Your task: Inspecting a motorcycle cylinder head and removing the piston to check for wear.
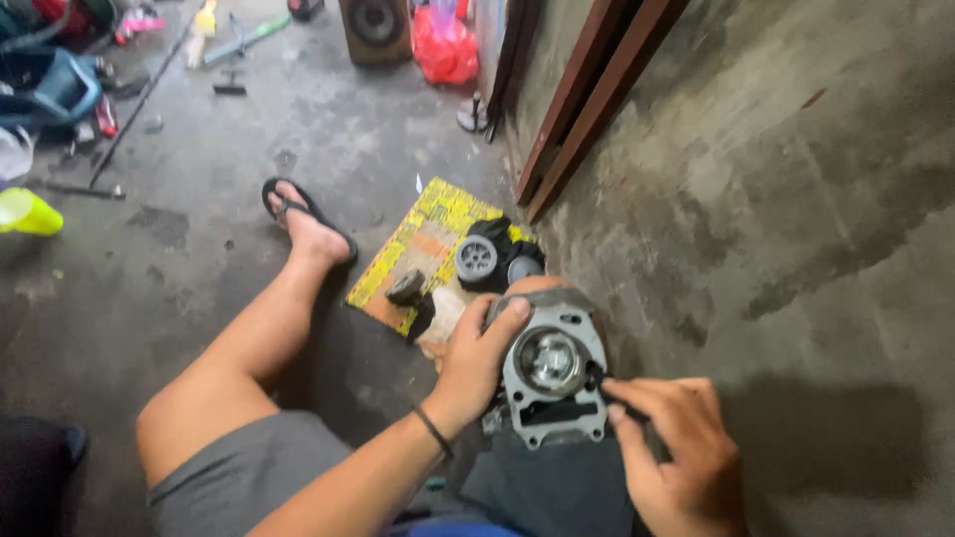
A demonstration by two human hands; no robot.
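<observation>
- Grey concrete floor (229,159) and a stained wall (776,169); clutter at the top edge is cut off.
- Yellow cardboard (428,234) holds dark small parts, hard to identify.
- Left hand (477,358) grips a grey metal engine block (552,368), round shiny bore, over the lap.
- Right hand (676,447) pinches a thin dark tool (612,390), mostly hidden, against the block.

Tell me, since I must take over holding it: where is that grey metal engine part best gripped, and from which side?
Grip the engine part by its outer wall on the left side, as the left hand does: its flat face with the round chamber points up, and the right hand works a thin dark tool at its right edge.
</observation>
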